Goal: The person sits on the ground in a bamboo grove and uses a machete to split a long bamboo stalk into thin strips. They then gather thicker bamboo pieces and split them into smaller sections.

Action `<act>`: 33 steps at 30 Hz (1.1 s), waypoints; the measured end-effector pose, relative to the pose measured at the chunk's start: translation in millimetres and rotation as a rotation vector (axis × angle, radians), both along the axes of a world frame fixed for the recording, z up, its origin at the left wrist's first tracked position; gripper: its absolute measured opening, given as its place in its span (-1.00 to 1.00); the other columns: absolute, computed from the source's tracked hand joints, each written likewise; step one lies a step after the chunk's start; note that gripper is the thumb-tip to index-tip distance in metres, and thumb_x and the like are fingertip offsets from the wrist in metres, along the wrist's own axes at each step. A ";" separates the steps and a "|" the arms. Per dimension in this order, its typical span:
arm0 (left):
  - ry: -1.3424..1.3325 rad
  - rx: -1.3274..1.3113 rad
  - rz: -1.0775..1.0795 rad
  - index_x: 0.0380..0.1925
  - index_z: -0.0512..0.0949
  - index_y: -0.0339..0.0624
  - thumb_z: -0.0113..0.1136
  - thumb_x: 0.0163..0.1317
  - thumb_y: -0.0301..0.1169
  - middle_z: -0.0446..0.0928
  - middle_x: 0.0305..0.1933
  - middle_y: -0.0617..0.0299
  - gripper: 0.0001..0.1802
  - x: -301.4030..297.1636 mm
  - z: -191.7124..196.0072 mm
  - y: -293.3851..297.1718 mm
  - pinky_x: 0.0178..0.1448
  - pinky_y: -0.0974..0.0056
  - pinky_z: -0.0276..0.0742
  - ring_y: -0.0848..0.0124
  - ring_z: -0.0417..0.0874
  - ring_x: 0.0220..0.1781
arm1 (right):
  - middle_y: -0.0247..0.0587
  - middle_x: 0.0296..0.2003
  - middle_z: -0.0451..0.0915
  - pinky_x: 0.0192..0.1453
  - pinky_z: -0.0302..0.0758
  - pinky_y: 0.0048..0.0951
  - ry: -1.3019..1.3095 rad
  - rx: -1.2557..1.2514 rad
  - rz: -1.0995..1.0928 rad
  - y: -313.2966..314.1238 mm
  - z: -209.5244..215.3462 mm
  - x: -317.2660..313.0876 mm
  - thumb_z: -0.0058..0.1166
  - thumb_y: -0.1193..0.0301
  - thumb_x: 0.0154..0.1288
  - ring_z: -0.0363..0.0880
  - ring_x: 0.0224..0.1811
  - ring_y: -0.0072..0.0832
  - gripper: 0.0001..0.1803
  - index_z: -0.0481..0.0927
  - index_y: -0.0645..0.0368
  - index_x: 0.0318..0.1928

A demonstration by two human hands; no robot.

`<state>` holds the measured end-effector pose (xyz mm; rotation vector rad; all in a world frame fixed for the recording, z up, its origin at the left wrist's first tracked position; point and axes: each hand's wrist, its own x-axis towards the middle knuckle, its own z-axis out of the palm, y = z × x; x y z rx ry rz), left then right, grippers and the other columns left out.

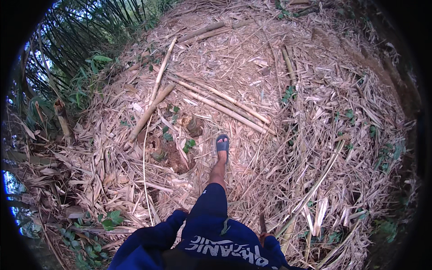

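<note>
My right hand [266, 236] shows just past its blue sleeve at the lower edge, its fingers closed around a dark, narrow, blade-like tool [263, 222] that points forward. Most of that tool is hidden, so its exact kind does not show. Only a sliver of my left hand [182, 210] peeks out of the other sleeve, beside my thigh; its fingers are hidden. One foot in a dark slide sandal [222, 143] is stepped forward onto dry leaf litter [252, 166]. Ahead of it lie several cut bamboo poles [225, 110].
Cut bamboo stumps [157, 150] stand low in bare soil left of my foot. A thicker bamboo piece [150, 112] slants beside them. A broken upright stump [64, 120] rises at the far left, before a bamboo thicket [85, 40]. Long thin stalks [310, 193] cross the ground at right.
</note>
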<state>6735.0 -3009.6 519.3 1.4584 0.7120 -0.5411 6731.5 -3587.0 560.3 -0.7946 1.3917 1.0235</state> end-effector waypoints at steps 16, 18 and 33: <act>-0.265 0.940 -0.377 -0.39 0.56 -0.17 0.12 0.06 -0.40 0.57 -0.38 -0.13 -0.86 637.8 -80.0 110.0 -0.23 -0.02 0.50 -0.07 0.60 -0.30 | -0.09 -0.39 0.65 -0.33 0.64 -0.16 -0.087 -1.006 1.617 50.6 48.3 369.2 -0.04 0.40 0.17 0.68 -0.43 -0.18 -0.71 0.57 0.14 -0.09; -0.175 0.845 -0.280 -0.46 0.54 -0.20 0.13 0.03 -0.40 0.55 -0.44 -0.15 -0.88 652.1 -118.8 85.5 -0.25 -0.05 0.49 -0.11 0.59 -0.33 | -0.01 -0.20 0.68 -0.09 0.63 -0.18 0.053 -0.438 2.187 -61.0 72.5 310.5 0.02 0.31 0.12 0.70 -0.20 -0.19 -0.66 0.61 0.14 -0.09; -0.289 0.912 -0.465 -0.29 0.60 -0.17 0.00 0.16 -0.35 0.59 -0.25 -0.09 -0.77 696.8 -209.3 -31.7 -0.11 0.05 0.56 -0.07 0.60 -0.22 | -0.26 -0.67 0.34 -0.76 0.36 -0.32 -0.255 -0.634 0.008 137.3 81.4 599.6 0.05 0.46 0.08 0.32 -0.78 -0.41 -0.80 0.35 0.06 -0.28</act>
